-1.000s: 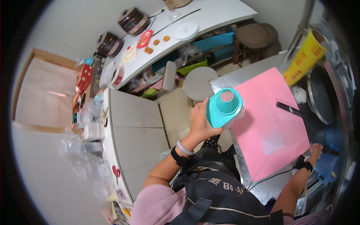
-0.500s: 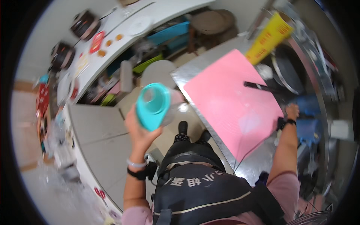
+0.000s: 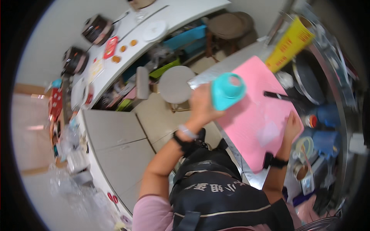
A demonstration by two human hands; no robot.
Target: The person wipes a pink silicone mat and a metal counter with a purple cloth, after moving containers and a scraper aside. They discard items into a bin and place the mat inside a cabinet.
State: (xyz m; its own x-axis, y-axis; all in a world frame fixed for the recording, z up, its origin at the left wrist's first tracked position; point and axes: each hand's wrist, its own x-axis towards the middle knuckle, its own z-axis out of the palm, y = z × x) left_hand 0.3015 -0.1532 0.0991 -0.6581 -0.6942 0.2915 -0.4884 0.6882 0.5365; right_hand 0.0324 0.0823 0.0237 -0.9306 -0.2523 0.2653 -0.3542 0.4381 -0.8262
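My left hand (image 3: 203, 106) grips a jug with a teal funnel-like top (image 3: 228, 91) and holds it up over the left edge of a pink baking mat (image 3: 246, 134). The jug is seen from above, so its lower body is hidden. At the mat's right edge, my right hand (image 3: 293, 126) has its fingers curled together. Whatever they may hold does not show. A dark-handled tool (image 3: 278, 96) lies across the mat's upper right part, next to a large round pan (image 3: 307, 82).
Right of the mat stand blue jugs (image 3: 327, 142), a red-lidded jar (image 3: 310, 121) and a small scale (image 3: 307, 184). A yellow roll (image 3: 291, 44) lies at the far right. Beyond the floor gap are a round stool (image 3: 176, 84) and a white counter (image 3: 127, 50) with two cookers.
My left hand has carried the teal-topped jug right, from above the floor to the mat's edge. My right hand has drawn back from the blue jugs onto the mat's right edge. The view has shifted.
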